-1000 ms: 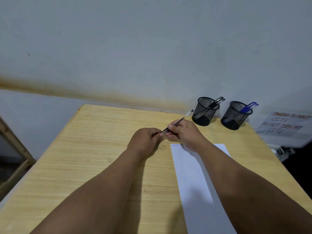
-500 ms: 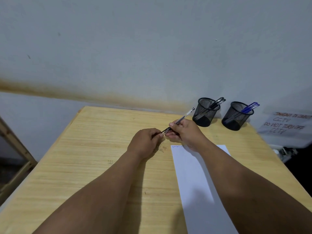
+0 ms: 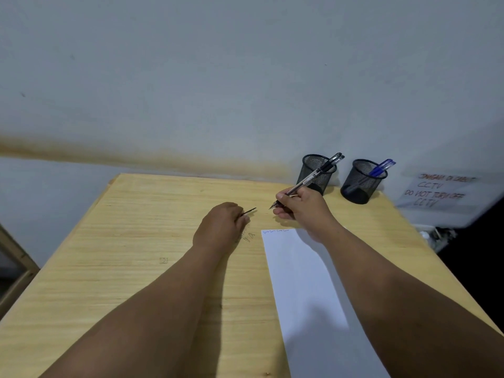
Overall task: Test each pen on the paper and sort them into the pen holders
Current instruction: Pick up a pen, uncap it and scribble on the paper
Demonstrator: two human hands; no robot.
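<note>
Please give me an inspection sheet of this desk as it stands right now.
Surface: wooden table, bare on its left side, faint marks scratched near the middle.
Job's things: paper lies under the right forearm, small scribbles along its top edge; pen uncapped; cap; left holder has black pens, right holder has blue pens.
Clutter: nothing seen on the table.
Hands: right hand grips the pen, tip pointing left above the wood; left hand pinches the cap.
Cables: dark tangle past the right edge, too blurred to tell.
Surroundings: stained wall; handwritten CCTV sign; wooden frame at left.
</note>
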